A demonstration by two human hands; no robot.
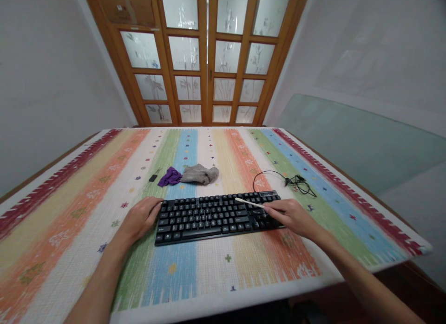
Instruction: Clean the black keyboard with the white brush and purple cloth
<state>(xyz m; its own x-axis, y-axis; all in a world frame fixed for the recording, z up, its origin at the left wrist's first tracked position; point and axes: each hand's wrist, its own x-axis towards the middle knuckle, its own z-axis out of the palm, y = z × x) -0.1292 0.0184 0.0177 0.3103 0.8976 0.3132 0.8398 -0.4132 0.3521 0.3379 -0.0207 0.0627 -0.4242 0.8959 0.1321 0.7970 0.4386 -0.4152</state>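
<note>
A black keyboard (212,216) lies across the middle of a table covered in a striped cloth (69,212). My left hand (141,217) rests against the keyboard's left end, fingers curled on its edge. My right hand (291,216) sits over the keyboard's right end and pinches a thin pale stick (248,203) that points left over the upper keys.
A purple cloth (169,177) and a grey cloth (200,174) lie behind the keyboard, with a small black object (153,178) to their left. The keyboard's black cable (289,180) coils at the back right. Wooden glazed doors (205,59) stand beyond the table.
</note>
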